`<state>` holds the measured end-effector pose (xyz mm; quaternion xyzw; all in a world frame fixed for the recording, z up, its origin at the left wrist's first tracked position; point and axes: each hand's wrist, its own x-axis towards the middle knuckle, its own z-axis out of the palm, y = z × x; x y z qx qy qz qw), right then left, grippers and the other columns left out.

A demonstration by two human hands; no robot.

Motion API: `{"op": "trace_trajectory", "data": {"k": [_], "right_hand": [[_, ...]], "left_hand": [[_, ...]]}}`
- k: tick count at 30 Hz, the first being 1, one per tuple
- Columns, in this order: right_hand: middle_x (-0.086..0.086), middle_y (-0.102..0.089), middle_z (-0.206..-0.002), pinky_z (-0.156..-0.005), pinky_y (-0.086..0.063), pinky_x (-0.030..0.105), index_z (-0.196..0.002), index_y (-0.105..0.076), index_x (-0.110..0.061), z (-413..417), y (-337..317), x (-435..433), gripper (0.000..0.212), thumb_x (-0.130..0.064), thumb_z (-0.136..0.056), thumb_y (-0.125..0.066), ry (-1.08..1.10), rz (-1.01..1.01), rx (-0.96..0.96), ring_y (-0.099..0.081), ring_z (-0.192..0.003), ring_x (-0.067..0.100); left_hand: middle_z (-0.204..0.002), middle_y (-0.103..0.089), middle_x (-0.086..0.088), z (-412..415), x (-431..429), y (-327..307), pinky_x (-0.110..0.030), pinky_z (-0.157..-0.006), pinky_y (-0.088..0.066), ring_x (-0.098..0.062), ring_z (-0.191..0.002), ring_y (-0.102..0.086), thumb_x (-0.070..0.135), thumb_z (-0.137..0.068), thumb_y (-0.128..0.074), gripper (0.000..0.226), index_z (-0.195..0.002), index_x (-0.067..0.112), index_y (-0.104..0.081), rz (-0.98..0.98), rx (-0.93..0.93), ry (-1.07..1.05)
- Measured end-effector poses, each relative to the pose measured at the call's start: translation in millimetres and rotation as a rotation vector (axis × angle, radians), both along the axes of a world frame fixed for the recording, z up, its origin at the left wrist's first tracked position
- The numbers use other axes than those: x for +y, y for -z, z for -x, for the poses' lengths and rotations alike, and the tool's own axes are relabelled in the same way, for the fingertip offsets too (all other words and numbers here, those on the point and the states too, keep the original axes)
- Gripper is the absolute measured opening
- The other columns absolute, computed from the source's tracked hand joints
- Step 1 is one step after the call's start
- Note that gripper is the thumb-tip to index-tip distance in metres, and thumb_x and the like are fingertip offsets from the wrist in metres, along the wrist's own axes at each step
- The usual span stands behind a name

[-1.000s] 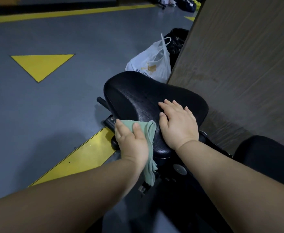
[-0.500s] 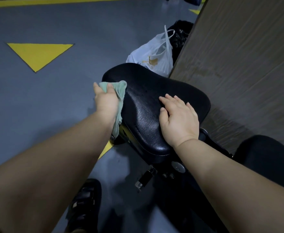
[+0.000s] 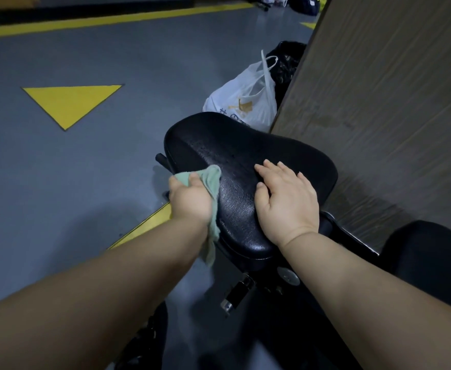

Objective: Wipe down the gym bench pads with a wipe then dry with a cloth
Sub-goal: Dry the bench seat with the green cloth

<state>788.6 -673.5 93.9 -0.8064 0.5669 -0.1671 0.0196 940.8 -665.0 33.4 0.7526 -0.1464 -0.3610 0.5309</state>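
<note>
- the black seat pad (image 3: 235, 156) sits in the middle of the view, its textured top tilted up away from the person and glistening with a few wet specks.
- a pale green cloth (image 3: 211, 180) lies against the pad's left edge, one end bunched on the top surface and the other hanging down past the wrist.
- the left hand (image 3: 191, 200) has its grip closed round the cloth, fingers curled over the bunched end, pressing it to the pad's side.
- the right hand (image 3: 286, 201) lies flat on the pad's near right part, its grip holding nothing (fingers straight and slightly spread).
- under the pad, a dark metal frame (image 3: 288, 276) with a round silver bolt head and a small pin.
- a second black pad (image 3: 432, 257) shows at the right edge, apart from the first.
- a wood-grain panel (image 3: 379, 102) rises just right of the seat.
- a white plastic bag (image 3: 245, 102) sits on the grey floor (image 3: 58, 182) beyond the pad, against the panel, a black bag (image 3: 283, 60) behind it.
- a yellow triangle (image 3: 72, 102) is painted on the floor, well to the left.
</note>
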Motion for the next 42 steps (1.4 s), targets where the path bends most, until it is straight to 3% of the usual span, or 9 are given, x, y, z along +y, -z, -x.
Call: {"op": "trace_trajectory", "data": {"k": [7, 12, 22, 32, 42], "right_hand": [[-0.014, -0.040, -0.148, -0.118, -0.014, 0.035, -0.137, -0.048, -0.034, 0.0, -0.3, 1.9, 0.062, -0.044, -0.085, -0.016, 0.001, -0.006, 0.040, -0.026, -0.142, 0.008], [-0.016, -0.040, -0.148, -0.118, -0.012, 0.034, -0.137, -0.048, -0.035, -0.2, 0.0, 2.8, 0.065, -0.046, -0.084, -0.013, 0.003, 0.007, 0.040, -0.026, -0.141, 0.006], [-0.013, -0.047, -0.143, -0.115, -0.017, 0.035, -0.133, -0.055, -0.032, -1.1, 1.0, 2.4, 0.058, -0.043, -0.086, -0.022, -0.003, 0.038, 0.018, -0.034, -0.138, 0.009], [-0.013, -0.054, -0.136, -0.113, -0.019, 0.034, -0.126, -0.061, -0.032, 1.5, 3.9, -0.6, 0.049, -0.040, -0.086, -0.033, -0.004, 0.077, -0.035, -0.043, -0.133, 0.010], [-0.009, -0.064, -0.125, -0.110, -0.021, 0.033, -0.112, -0.070, -0.027, 6.0, 6.0, 0.8, 0.050, -0.029, -0.076, -0.035, -0.017, 0.118, -0.183, -0.050, -0.127, 0.011]], "left_hand": [[-0.151, -0.035, -0.014, -60.6, -46.4, -10.2, -0.045, -0.114, -0.027, -0.034, -0.136, -0.036, 0.041, -0.104, -0.026, 0.054, -0.150, 0.013, -0.025, 0.009, -0.207, 0.089], [-0.143, -0.042, -0.015, -97.5, -72.0, -28.3, -0.041, -0.108, -0.029, -0.034, -0.132, -0.039, 0.039, -0.105, -0.029, 0.047, -0.140, 0.010, -0.041, 0.027, -0.443, 0.314], [-0.145, -0.045, -0.010, -93.8, -129.4, -73.8, -0.039, -0.099, -0.034, -0.032, -0.131, -0.042, 0.046, -0.104, -0.024, 0.049, -0.137, 0.017, -0.045, -0.330, -0.890, 0.777], [-0.160, -0.022, 0.006, -56.6, -156.8, -87.7, -0.034, -0.116, -0.017, -0.022, -0.147, -0.019, 0.052, -0.103, -0.023, 0.049, -0.151, 0.041, -0.024, -0.337, -1.068, 0.996], [-0.158, -0.029, 0.007, 10.4, -162.1, -83.4, -0.036, -0.118, -0.018, -0.020, -0.146, -0.023, 0.055, -0.101, -0.025, 0.047, -0.147, 0.050, -0.026, -0.132, -1.079, 1.297]]}}
